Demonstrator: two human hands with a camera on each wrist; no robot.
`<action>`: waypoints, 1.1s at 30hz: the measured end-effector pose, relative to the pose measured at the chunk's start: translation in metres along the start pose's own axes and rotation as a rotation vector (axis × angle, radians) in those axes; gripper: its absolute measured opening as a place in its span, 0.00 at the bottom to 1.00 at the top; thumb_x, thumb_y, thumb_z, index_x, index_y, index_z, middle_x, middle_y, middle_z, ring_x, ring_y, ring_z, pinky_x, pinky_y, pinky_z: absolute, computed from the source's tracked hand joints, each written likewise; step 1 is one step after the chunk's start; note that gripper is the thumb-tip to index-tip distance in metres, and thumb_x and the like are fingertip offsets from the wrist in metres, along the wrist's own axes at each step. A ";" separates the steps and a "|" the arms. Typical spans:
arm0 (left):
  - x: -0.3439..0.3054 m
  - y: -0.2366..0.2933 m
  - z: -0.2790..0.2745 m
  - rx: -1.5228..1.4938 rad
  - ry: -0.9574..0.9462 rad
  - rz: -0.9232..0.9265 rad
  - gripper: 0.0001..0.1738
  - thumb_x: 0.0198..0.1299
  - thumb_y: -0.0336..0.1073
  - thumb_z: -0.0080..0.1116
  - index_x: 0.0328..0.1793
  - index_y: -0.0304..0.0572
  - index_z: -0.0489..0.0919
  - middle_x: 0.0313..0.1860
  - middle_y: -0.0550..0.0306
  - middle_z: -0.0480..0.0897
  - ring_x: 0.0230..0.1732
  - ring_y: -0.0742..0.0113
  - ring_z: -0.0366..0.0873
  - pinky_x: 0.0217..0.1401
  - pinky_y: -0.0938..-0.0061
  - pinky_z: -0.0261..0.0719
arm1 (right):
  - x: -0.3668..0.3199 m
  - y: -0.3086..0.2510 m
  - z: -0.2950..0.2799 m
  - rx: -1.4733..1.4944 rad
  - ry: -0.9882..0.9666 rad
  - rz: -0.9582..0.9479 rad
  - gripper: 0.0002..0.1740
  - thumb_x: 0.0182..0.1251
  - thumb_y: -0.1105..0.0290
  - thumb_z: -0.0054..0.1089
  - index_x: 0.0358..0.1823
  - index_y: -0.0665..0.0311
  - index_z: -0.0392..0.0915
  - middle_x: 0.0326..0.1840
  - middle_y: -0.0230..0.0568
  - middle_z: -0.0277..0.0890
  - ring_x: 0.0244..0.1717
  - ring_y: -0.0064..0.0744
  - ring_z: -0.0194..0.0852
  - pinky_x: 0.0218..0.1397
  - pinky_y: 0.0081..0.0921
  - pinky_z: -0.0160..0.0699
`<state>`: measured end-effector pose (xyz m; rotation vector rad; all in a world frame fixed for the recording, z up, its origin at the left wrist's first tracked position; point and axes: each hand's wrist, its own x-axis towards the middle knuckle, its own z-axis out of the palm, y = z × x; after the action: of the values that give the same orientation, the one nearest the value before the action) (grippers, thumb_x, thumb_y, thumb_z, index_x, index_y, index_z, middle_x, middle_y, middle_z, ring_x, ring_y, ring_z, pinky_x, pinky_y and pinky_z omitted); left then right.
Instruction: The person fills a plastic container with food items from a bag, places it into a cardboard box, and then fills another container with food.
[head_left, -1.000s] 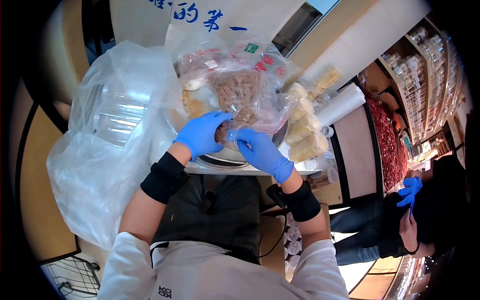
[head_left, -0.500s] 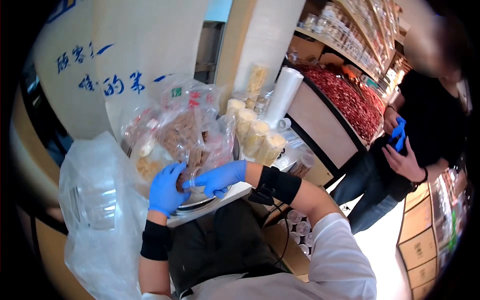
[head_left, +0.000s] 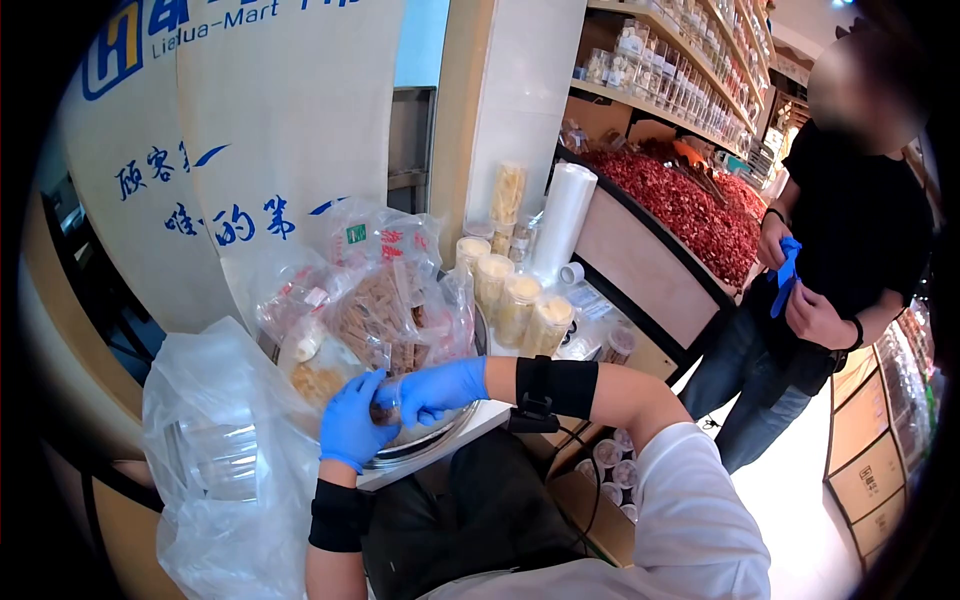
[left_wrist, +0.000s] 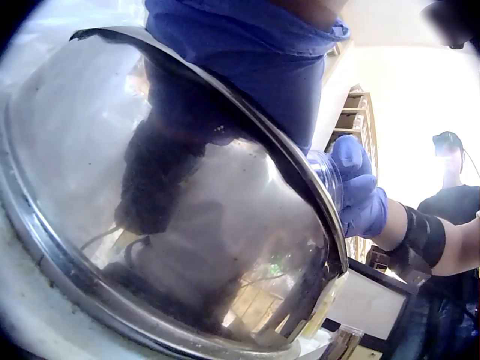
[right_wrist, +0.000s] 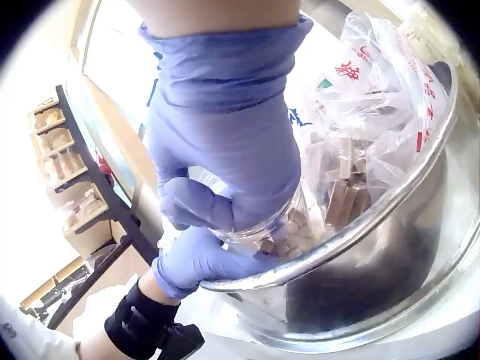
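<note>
Above the near rim of a shiny metal bowl [left_wrist: 217, 217], my blue-gloved left hand [head_left: 357, 430] grips a clear jar [right_wrist: 292, 234] holding small pale brown pieces. The gloved right hand [right_wrist: 225, 157] covers the jar's mouth; some fingers curl outside the rim, while others reach in and are partly hidden. Flat brown pieces [head_left: 372, 318] lie in clear plastic bags inside the bowl, with a paler yellowish heap [head_left: 315, 382] to their left.
A translucent bag of clear containers [head_left: 215, 460] is at left. Filled jars [head_left: 518, 308] and a plastic roll [head_left: 565, 220] stand right of the bowl. A person in black [head_left: 850, 230] stands at right, holding blue gloves; a box of lidded cups [head_left: 610, 455] is below.
The head view has swung up and to the right, showing more wall and shelves. Both hands stay together at the jar over the bowl's near rim.
</note>
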<state>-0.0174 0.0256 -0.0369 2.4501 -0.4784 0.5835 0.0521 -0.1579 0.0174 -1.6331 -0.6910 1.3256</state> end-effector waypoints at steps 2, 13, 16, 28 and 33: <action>0.001 0.005 -0.005 -0.038 -0.032 -0.023 0.42 0.36 0.39 0.74 0.64 0.48 0.73 0.52 0.49 0.79 0.52 0.50 0.78 0.57 0.61 0.76 | -0.003 0.001 -0.003 -0.058 0.003 0.002 0.37 0.57 0.74 0.54 0.72 0.61 0.60 0.25 0.27 0.68 0.19 0.14 0.63 0.22 0.14 0.63; -0.003 -0.006 0.002 -0.041 0.018 0.026 0.39 0.41 0.37 0.69 0.65 0.49 0.72 0.57 0.48 0.77 0.55 0.49 0.76 0.58 0.59 0.75 | -0.006 -0.020 0.006 -0.452 -0.225 0.110 0.37 0.55 0.75 0.66 0.67 0.66 0.59 0.32 0.37 0.74 0.26 0.22 0.75 0.27 0.19 0.74; -0.005 -0.006 0.000 -0.050 0.056 0.066 0.37 0.43 0.38 0.69 0.64 0.49 0.72 0.57 0.48 0.77 0.55 0.47 0.76 0.59 0.59 0.74 | -0.002 -0.023 0.006 -0.605 -0.310 0.145 0.38 0.52 0.74 0.66 0.66 0.67 0.61 0.34 0.43 0.77 0.30 0.33 0.79 0.31 0.28 0.77; -0.005 0.000 -0.011 -0.311 0.115 -0.182 0.41 0.45 0.43 0.71 0.67 0.49 0.67 0.56 0.50 0.76 0.57 0.51 0.75 0.60 0.63 0.75 | -0.041 -0.009 -0.058 -0.354 0.886 -0.524 0.21 0.65 0.67 0.58 0.60 0.63 0.74 0.36 0.43 0.82 0.34 0.23 0.80 0.42 0.27 0.80; -0.001 -0.014 -0.003 -0.278 -0.058 -0.167 0.43 0.43 0.43 0.71 0.69 0.48 0.67 0.60 0.45 0.74 0.59 0.46 0.73 0.61 0.61 0.74 | -0.006 0.049 -0.132 -0.946 1.085 -0.269 0.15 0.66 0.65 0.52 0.49 0.64 0.79 0.43 0.52 0.82 0.40 0.46 0.81 0.49 0.34 0.79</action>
<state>-0.0128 0.0385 -0.0417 2.2187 -0.3471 0.3519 0.1714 -0.2234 -0.0195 -2.4883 -0.8121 -0.2828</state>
